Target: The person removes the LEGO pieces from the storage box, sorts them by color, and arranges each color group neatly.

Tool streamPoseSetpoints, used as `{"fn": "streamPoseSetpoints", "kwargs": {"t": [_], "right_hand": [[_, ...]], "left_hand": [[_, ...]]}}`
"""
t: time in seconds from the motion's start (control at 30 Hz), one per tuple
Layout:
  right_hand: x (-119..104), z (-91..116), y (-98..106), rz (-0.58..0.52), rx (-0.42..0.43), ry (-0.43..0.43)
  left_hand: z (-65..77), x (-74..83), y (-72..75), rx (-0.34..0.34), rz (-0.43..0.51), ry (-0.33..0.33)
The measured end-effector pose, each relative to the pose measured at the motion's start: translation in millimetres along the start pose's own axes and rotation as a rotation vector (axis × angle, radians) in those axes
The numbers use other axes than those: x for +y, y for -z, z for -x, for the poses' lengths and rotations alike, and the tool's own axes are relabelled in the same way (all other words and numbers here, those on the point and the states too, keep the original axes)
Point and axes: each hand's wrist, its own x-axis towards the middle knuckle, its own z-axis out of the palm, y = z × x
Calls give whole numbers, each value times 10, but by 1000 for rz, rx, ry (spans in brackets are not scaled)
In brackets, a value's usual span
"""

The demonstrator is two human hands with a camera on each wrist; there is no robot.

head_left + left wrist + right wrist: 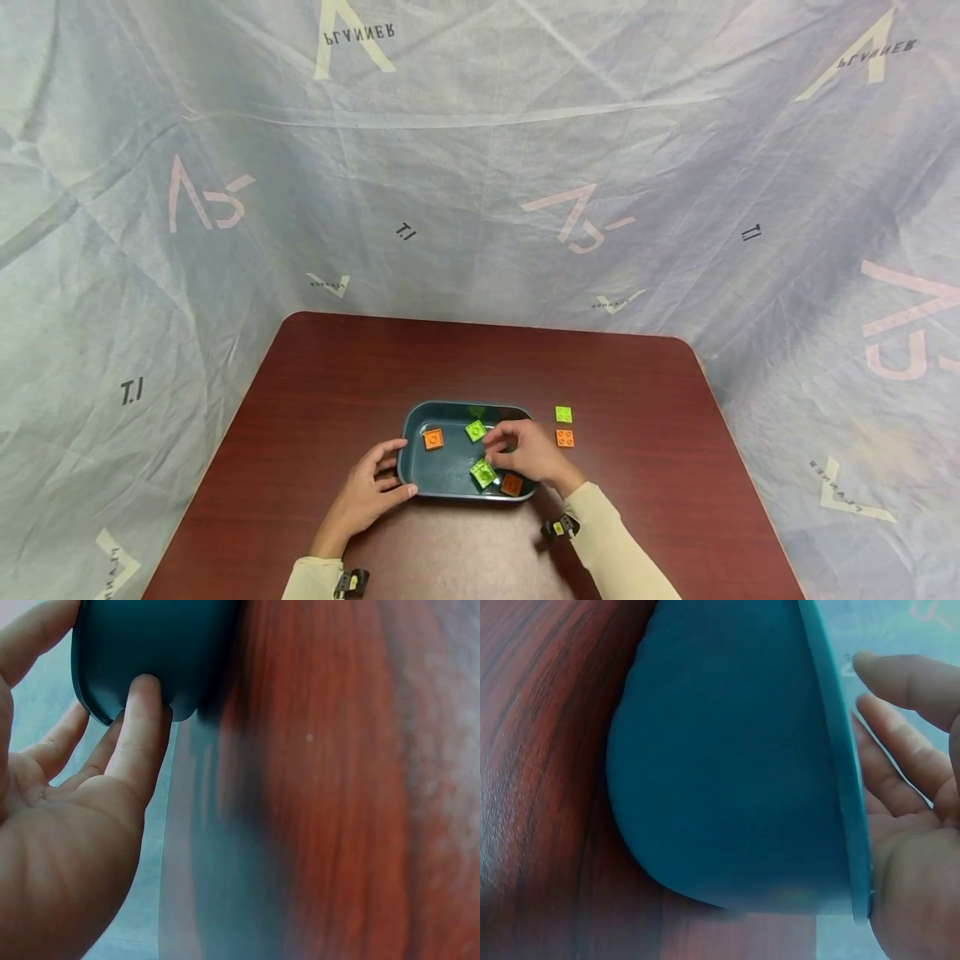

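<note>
A dark teal tray (450, 492) stands on the table in front of me. My left hand (367, 492) holds its left end, thumb against the near side and fingers at the rim; the left wrist view shows the thumb on the outer wall. Inside lie an orange toy brick (433, 439) at the left, a green brick (476, 431) at the back, another green brick (483, 473) nearer the front, and a shaded orange brick (512, 484) in the near right corner. My right hand (525, 450) reaches over the right rim, thumb and fingers apart above the bricks, nothing visible between them.
Right of the tray, a green brick (563, 414) and an orange brick (565, 438) lie studs up on the reddish-brown table (637, 400). Grey printed cloth (480, 167) hangs behind and at both sides.
</note>
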Motion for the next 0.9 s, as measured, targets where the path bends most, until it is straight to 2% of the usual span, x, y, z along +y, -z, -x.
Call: {"fn": "streamPoseSetpoints", "kwargs": {"t": [0.17, 0.47, 0.7, 0.9], "right_hand": [[-35, -15, 8, 40, -58, -8], [-40, -59, -4, 175, -112, -15], [-34, -104, -53, 249, -116, 3], [-31, -117, -96, 260, -136, 15]], "left_hand": [[-4, -7, 3, -2, 2, 4], [0, -11, -3, -1, 11, 21], [-2, -7, 1, -1, 23, 19], [0, -8, -1, -5, 26, 27]]}}
